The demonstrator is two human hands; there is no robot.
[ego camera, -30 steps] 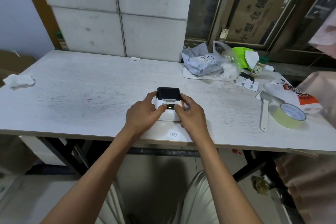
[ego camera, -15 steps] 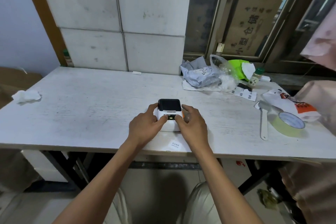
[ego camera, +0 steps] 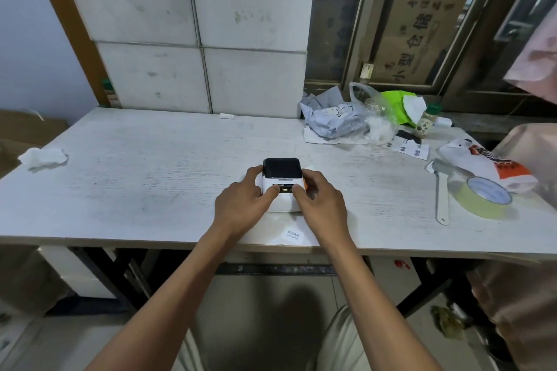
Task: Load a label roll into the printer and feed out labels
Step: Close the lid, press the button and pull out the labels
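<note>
Left hand [ego camera: 242,200] grips the printer [ego camera: 282,185] left side, thumb by the lit button; printer sits near the table [ego camera: 150,175] front edge, lid closed. Right hand [ego camera: 321,203] clamps the right side. We're probably at feed; next, press.

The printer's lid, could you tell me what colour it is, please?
Black, on a white printer body; its lid shows in the head view.

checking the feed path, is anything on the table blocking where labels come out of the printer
Nothing visible blocks it. Both hands, left and right, grip the printer at its sides. One label lies apart from it, flat on the table near the edge.
</note>
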